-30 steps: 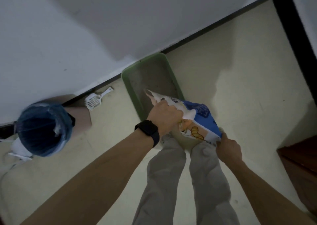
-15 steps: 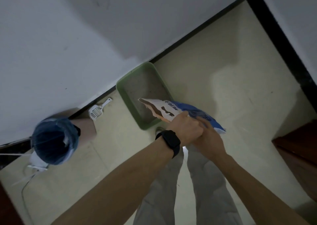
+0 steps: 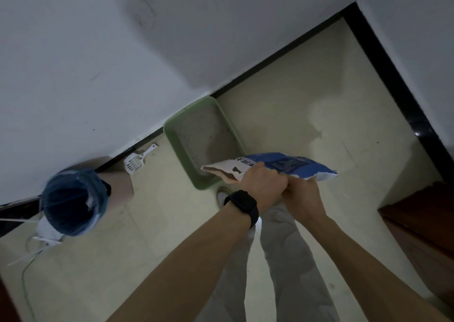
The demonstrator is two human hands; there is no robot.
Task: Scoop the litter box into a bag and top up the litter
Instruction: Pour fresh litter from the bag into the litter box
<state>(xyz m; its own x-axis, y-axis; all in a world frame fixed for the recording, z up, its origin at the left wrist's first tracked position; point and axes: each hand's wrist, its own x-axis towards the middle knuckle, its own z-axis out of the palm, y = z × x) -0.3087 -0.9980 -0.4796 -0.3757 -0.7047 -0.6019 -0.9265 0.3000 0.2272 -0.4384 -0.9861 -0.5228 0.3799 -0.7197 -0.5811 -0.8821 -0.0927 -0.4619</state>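
The litter bag [image 3: 285, 165] is a soft, crinkled plastic sack, blue on its body and white with dark print near the open mouth, and it is held in the air over the near corner of the litter box [image 3: 204, 186]. The box is a green plastic tray, rectangular with round corners, and holds grey grainy litter; it stands on the pale floor [image 3: 294, 115] against the white wall. The left hand [image 3: 264, 183], with a black watch [image 3: 243, 206] on its wrist, grips the bag behind the mouth, and the right hand [image 3: 302, 197] grips it from below, the two hands touching. One second ago the right hand was apart, under the bottom of the bag, and the bag stood steeper; now it lies almost level. Its long axis runs left to right, with the mouth pointing left, toward the box. A white slotted plastic scoop [image 3: 134, 165] lies by the wall, near a round bin [image 3: 73, 200] lined with thin blue plastic.
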